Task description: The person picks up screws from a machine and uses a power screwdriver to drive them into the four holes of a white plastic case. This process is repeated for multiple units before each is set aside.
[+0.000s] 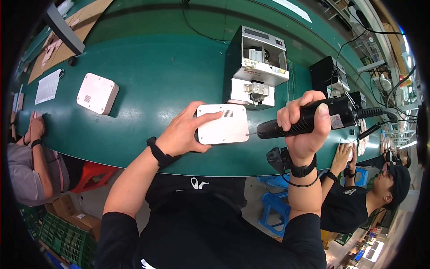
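Note:
A white rounded box (pixel 222 127) with a small slotted vent and corner screw holes lies on the green table in front of me. My left hand (pixel 186 130) grips its left side, thumb at the near edge and a finger across the top by the vent. My right hand (pixel 309 119) is wrapped round a black electric screwdriver (pixel 286 127), held nearly level. Its thin bit points left and meets the box at the lower right corner hole. A thick black cord runs from the tool's back end to the right.
Beyond the box stands a screw feeder machine (pixel 257 67). A second white box (pixel 97 93) lies at the left, near a paper sheet (pixel 48 86). Co-workers sit on both sides, one at the left (pixel 33 166) and one in a black cap (pixel 371 193) at the right.

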The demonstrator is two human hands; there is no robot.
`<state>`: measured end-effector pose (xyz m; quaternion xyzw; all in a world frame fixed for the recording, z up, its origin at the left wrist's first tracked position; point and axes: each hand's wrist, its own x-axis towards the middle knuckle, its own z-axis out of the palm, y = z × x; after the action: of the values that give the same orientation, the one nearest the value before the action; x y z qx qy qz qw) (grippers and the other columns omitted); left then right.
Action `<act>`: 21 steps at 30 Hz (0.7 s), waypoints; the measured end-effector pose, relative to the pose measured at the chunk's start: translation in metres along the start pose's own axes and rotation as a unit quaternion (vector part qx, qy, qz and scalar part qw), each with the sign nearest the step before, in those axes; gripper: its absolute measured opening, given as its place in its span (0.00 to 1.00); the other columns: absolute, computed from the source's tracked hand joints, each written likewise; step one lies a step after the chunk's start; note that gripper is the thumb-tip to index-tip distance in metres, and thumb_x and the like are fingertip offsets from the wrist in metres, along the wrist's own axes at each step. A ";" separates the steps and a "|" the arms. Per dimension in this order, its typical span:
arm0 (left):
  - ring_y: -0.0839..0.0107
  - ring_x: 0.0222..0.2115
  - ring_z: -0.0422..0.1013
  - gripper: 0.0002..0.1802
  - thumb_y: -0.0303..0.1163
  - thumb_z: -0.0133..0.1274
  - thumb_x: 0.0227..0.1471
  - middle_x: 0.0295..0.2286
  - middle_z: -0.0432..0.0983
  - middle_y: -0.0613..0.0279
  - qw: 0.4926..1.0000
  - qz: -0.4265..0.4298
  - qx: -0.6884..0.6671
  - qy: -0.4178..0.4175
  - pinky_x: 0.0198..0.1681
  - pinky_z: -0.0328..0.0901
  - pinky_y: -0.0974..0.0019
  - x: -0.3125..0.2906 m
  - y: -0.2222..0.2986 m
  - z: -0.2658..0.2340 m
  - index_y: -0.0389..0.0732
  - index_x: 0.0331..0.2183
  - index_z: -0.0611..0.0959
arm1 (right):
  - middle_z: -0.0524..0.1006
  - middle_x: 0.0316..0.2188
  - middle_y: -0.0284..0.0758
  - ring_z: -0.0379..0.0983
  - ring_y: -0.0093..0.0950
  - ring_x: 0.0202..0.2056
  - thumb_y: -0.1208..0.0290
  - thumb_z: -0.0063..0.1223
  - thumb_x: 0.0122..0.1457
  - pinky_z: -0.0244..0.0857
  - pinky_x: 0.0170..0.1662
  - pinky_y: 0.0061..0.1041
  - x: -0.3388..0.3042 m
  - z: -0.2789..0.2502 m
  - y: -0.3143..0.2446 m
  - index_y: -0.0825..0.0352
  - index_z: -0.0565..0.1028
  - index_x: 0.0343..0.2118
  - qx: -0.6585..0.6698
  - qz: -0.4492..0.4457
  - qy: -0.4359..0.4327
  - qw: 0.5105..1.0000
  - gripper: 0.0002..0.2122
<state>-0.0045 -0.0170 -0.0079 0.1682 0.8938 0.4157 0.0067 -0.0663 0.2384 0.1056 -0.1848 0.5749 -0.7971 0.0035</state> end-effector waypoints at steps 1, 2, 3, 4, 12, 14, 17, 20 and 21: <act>0.50 0.50 0.69 0.45 0.33 0.71 0.31 0.51 0.63 0.52 1.000 0.000 0.000 0.000 0.53 0.68 0.56 0.000 0.000 0.000 0.56 0.56 0.77 | 0.67 0.19 0.32 0.62 0.23 0.17 0.51 0.40 0.66 0.61 0.26 0.27 -0.001 0.000 0.001 0.64 0.66 0.38 -0.001 0.003 0.001 1.000 0.17; 0.50 0.50 0.69 0.45 0.33 0.71 0.31 0.51 0.63 0.52 1.000 0.001 -0.001 0.001 0.53 0.68 0.56 0.000 0.000 0.000 0.56 0.56 0.77 | 0.67 0.19 0.32 0.62 0.23 0.17 0.51 0.40 0.66 0.61 0.26 0.27 -0.001 0.000 0.001 0.64 0.66 0.38 -0.001 0.003 0.000 1.000 0.17; 0.50 0.50 0.69 0.45 0.33 0.71 0.31 0.51 0.63 0.52 1.000 0.002 -0.001 0.001 0.53 0.68 0.56 0.000 0.001 0.000 0.56 0.56 0.77 | 0.67 0.19 0.32 0.62 0.23 0.17 0.51 0.40 0.65 0.61 0.26 0.27 -0.001 0.001 0.000 0.64 0.66 0.37 -0.008 0.002 -0.001 1.000 0.17; 0.50 0.50 0.69 0.45 0.33 0.71 0.31 0.51 0.63 0.53 1.000 0.003 -0.001 0.001 0.53 0.68 0.56 0.001 0.001 0.000 0.56 0.56 0.77 | 0.67 0.19 0.32 0.62 0.23 0.17 0.51 0.41 0.65 0.61 0.25 0.27 -0.001 0.001 0.000 0.64 0.66 0.37 -0.015 0.001 -0.002 1.000 0.17; 0.50 0.50 0.69 0.45 0.33 0.71 0.31 0.51 0.63 0.53 1.000 -0.002 -0.002 0.002 0.53 0.68 0.56 0.001 0.001 0.000 0.57 0.56 0.77 | 0.67 0.18 0.33 0.61 0.24 0.16 0.51 0.44 0.64 0.61 0.23 0.27 0.004 0.005 0.007 0.64 0.65 0.36 -0.036 0.013 -0.035 0.999 0.17; 0.50 0.50 0.69 0.45 0.33 0.71 0.31 0.51 0.63 0.53 1.000 -0.001 -0.002 0.002 0.53 0.68 0.56 0.002 0.001 0.000 0.57 0.56 0.77 | 0.67 0.18 0.33 0.61 0.24 0.16 0.52 0.45 0.63 0.61 0.23 0.27 0.006 0.005 0.008 0.65 0.65 0.36 -0.044 0.016 -0.043 0.998 0.17; 0.50 0.50 0.69 0.44 0.33 0.71 0.32 0.51 0.63 0.53 1.000 -0.001 -0.003 0.001 0.53 0.68 0.56 0.004 0.002 0.000 0.57 0.56 0.77 | 0.66 0.17 0.34 0.61 0.24 0.15 0.53 0.47 0.63 0.60 0.23 0.27 0.008 0.003 0.007 0.65 0.65 0.35 -0.018 0.031 -0.039 0.999 0.17; 0.50 0.50 0.69 0.44 0.33 0.71 0.32 0.51 0.64 0.53 1.000 -0.005 -0.007 -0.001 0.53 0.68 0.56 0.005 0.003 -0.001 0.57 0.56 0.77 | 0.67 0.18 0.34 0.61 0.25 0.15 0.53 0.46 0.63 0.61 0.23 0.27 0.005 0.007 0.009 0.65 0.66 0.36 -0.033 0.028 -0.043 0.998 0.16; 0.50 0.50 0.69 0.44 0.33 0.71 0.32 0.51 0.64 0.53 1.000 -0.002 -0.006 -0.001 0.53 0.68 0.56 0.004 0.003 -0.001 0.57 0.56 0.77 | 0.67 0.18 0.34 0.61 0.25 0.16 0.54 0.46 0.63 0.61 0.23 0.27 0.004 0.007 0.009 0.65 0.66 0.36 -0.041 0.026 -0.045 0.998 0.16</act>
<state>-0.0074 -0.0145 -0.0047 0.1663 0.8919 0.4205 0.0094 -0.0701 0.2279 0.1007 -0.2050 0.6110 -0.7634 0.0422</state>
